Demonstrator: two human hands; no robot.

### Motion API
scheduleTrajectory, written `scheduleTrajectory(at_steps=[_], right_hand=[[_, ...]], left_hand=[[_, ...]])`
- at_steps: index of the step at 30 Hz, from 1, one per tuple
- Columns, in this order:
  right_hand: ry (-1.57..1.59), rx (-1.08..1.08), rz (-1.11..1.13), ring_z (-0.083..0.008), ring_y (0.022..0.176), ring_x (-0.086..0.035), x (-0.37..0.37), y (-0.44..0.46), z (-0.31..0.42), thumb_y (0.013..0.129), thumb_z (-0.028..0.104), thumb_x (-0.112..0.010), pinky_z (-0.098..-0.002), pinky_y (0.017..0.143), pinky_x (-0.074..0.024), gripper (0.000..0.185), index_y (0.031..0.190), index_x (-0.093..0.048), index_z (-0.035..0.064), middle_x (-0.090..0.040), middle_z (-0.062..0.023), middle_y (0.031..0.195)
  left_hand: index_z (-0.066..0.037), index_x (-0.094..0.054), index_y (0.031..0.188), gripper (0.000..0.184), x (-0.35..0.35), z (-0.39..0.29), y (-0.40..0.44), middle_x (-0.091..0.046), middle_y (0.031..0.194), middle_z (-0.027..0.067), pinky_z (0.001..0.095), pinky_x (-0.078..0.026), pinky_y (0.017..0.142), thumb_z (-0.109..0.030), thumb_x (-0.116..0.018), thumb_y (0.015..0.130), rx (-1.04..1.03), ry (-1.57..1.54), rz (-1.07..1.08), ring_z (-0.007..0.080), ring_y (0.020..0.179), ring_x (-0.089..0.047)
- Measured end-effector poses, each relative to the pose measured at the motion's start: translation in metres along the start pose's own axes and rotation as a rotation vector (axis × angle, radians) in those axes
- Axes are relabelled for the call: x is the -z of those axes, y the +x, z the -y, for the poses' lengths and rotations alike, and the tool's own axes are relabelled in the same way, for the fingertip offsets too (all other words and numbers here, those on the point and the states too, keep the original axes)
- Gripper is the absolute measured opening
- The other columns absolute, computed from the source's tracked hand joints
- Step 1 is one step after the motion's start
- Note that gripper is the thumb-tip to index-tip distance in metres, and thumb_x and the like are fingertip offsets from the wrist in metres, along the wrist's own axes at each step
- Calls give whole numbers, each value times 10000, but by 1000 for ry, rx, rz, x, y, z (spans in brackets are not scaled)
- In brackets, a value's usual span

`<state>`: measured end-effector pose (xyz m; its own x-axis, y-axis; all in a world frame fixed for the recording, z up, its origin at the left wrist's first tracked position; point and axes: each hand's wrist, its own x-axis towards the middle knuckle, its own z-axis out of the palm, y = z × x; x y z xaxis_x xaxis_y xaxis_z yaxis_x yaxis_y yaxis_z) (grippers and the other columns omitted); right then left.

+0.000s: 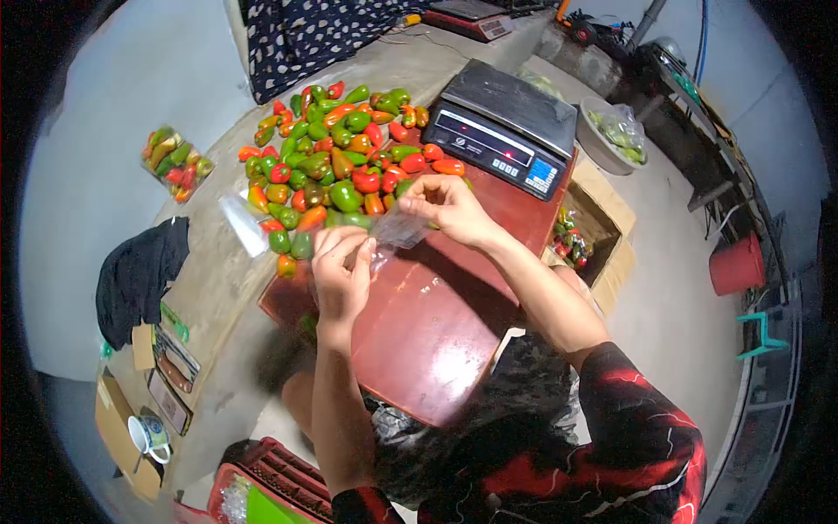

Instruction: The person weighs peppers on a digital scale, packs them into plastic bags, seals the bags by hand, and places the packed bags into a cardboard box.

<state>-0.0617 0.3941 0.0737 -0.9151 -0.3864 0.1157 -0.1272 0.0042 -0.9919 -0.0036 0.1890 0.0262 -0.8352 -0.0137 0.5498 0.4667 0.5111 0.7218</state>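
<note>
Both my hands pinch a clear plastic bag (401, 229) stretched between them above the red table (428, 323). My left hand (342, 266) grips its left end, with the fingers bent. At the upper right edge, my right hand (447, 208) holds it between thumb and fingers. Just beyond the hands lies a wide pile of green, red and orange peppers (346, 194). A digital scale (497, 131) with a dark flat pan stands to the right of the pile, its display showing red lights.
A filled bag of peppers (177, 166) and a stack of clear bags (243, 225) lie left of the pile. A cardboard box (602, 227) holds bagged peppers at right. Behind it stands a round tub (611, 140). A mug (150, 437) and red crate (271, 476) are lower left.
</note>
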Motion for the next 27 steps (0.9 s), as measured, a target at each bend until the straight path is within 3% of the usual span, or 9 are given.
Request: scheduleTrajectory(at_steps=[1,2,6,10,14,19,21,25,27], right_hand=[[8,3,-10,-39,706,-542,5,-3,-5,898,185,-721,-225,670,-448,162,866,-654,41,-618,54,762],[62,28,-75,-44,723,-554,9,-3,-13,904,186,-713,-229,690,-457,160,895,-646,40,-627,45,790],[176,4,-30,-63,780,-579,9,-18,-22,855,133,-743,-240,724,-485,212,995,-614,41,-648,13,896],[21,-13,143,-83,750,-593,22,-20,-57,811,105,-759,-270,689,-495,177,932,-651,35,-660,-5,828],[-208,-123,172,-97,705,-596,50,-17,-62,783,16,-665,-271,685,-496,99,878,-693,22,-666,-19,738],[-277,-139,9,-108,645,-570,97,-7,-62,775,16,-549,-279,633,-485,149,827,-687,-7,-642,-42,685],[-194,-90,-86,-75,614,-539,109,-4,-70,813,16,-564,-249,573,-437,114,851,-666,-17,-605,3,660],[-55,-209,-94,-73,690,-568,123,-11,-53,878,39,-625,-235,652,-479,117,985,-639,-8,-615,8,781],[65,-270,-137,-78,708,-580,122,-16,-41,896,104,-679,-241,663,-489,223,1074,-622,-18,-628,1,797]], left_hand=[[17,-708,894,129,-5,-3,1,-648,954,138,385,-478,865,-85,-700,815,95,-180,57,314,911,-607],[49,-694,905,122,-13,-7,1,-654,870,104,306,-498,737,-58,-668,854,20,-196,39,213,762,-618],[85,-672,923,153,-32,-22,-1,-638,831,32,196,-451,632,-66,-652,905,298,-356,97,56,731,-554],[7,-672,938,69,-34,-6,-1,-637,820,16,212,-459,593,-43,-629,917,619,-615,67,76,665,-557],[-15,-640,993,108,-31,63,-6,-686,905,55,257,-503,653,-113,-614,956,566,-1116,-47,138,732,-626],[-45,-606,1047,118,-12,41,20,-651,948,42,278,-492,709,-135,-557,989,624,-1068,-214,120,806,-598],[-56,-593,1070,119,-8,46,17,-626,928,25,280,-487,725,-135,-539,997,643,-1075,-235,110,802,-576],[-79,-570,1074,114,5,55,13,-536,827,-5,308,-497,785,-159,-524,1007,491,-1301,-95,116,758,-534],[-99,-546,1030,94,5,38,16,-531,861,-10,329,-481,754,-188,-520,1012,649,-1163,-330,116,773,-528]])
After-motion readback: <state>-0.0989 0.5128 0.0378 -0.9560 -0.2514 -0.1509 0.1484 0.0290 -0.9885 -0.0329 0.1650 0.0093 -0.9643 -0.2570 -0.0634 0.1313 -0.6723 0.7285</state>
